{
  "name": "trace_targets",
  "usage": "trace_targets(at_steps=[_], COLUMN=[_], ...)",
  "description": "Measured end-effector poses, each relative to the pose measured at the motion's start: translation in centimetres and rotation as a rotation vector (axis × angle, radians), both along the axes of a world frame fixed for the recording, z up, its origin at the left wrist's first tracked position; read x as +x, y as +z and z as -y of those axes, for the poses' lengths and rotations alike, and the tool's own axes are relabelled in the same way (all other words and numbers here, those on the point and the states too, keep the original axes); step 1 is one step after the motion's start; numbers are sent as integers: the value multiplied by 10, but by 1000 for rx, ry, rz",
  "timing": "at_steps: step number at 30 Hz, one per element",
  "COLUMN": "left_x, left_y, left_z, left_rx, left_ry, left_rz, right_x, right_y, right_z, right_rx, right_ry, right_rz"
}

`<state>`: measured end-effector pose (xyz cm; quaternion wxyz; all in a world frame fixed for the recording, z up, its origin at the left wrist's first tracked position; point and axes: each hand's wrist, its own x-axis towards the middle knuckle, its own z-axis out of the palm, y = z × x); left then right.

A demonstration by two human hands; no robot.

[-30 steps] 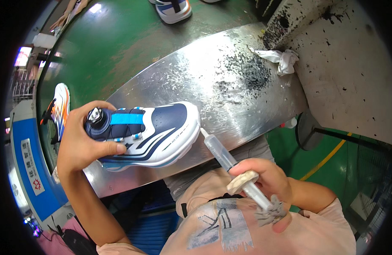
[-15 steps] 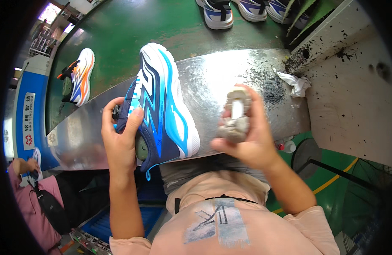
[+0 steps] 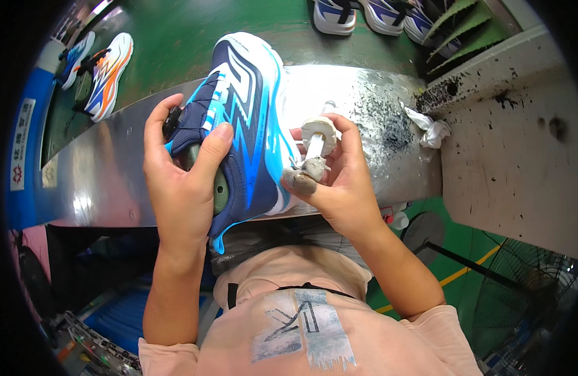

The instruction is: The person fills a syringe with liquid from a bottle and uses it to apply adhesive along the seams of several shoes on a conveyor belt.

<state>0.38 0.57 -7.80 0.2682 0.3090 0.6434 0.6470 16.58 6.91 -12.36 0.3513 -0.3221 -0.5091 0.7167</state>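
My left hand [image 3: 185,178] grips a dark navy, white and bright-blue running shoe [image 3: 248,119] by its collar and tongue, with the thumb on the laces' side. Its toe points away from me and its white sole faces right. Inside the collar sits a green shoe last [image 3: 222,188]. Closed in my right hand [image 3: 348,194] is a dirty white tool [image 3: 316,146]: a pale rod with a round disc near the top and grey, worn lumps at the bottom. This tool is close beside the sole; whether they touch I cannot tell.
A metal-topped bench [image 3: 145,141] lies below the shoe, with black crumbs at its right. Crumpled white paper [image 3: 434,130] rests by a stained panel [image 3: 502,144]. On the green surface beyond stand an orange-soled shoe [image 3: 112,75], a blue one [image 3: 79,59] and several white-blue shoes [image 3: 383,17].
The tool in my right hand has moved left, up to the shoe's sole. My left hand has shifted the shoe slightly. A second shoe has come into sight at the far left.
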Motion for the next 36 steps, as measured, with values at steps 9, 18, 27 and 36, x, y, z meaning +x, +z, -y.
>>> trace_targets(at_steps=[9, 18, 27, 36], left_x=[0, 1, 10, 7], left_y=[-8, -5, -7, -16], left_z=[-2, 2, 16, 14], left_rx=[61, 8, 98, 121], left_ry=[32, 107, 382, 342], left_rz=[-84, 10, 14, -107], right_x=[1, -2, 50, 96], right_y=[9, 16, -2, 0], right_z=[-6, -8, -21, 0], right_rx=[23, 219, 193, 360], right_ry=[71, 111, 10, 94], right_rz=[106, 189, 79, 353])
